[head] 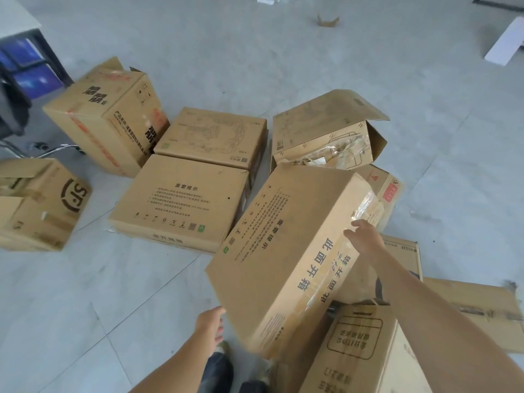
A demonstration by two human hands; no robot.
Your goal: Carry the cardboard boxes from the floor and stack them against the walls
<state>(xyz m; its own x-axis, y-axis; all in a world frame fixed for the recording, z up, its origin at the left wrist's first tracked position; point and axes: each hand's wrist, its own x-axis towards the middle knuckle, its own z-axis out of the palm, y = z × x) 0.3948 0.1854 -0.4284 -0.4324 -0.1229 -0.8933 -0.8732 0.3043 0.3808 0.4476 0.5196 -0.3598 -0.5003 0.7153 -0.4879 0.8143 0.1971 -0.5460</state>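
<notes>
Cardboard boxes (pixel 181 199) on grey tiled floor (pixel 255 52)

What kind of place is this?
Probably an office or storeroom being set up: many cardboard boxes lie on a grey tiled floor, with a desk and a wheeled office chair at the left.

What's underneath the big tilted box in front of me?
The tilted box seems to lean its near right edge on a printed carton, and its far end overlaps a red-labelled box. Grey floor shows beside it. Whatever lies beneath its middle is covered.
</notes>
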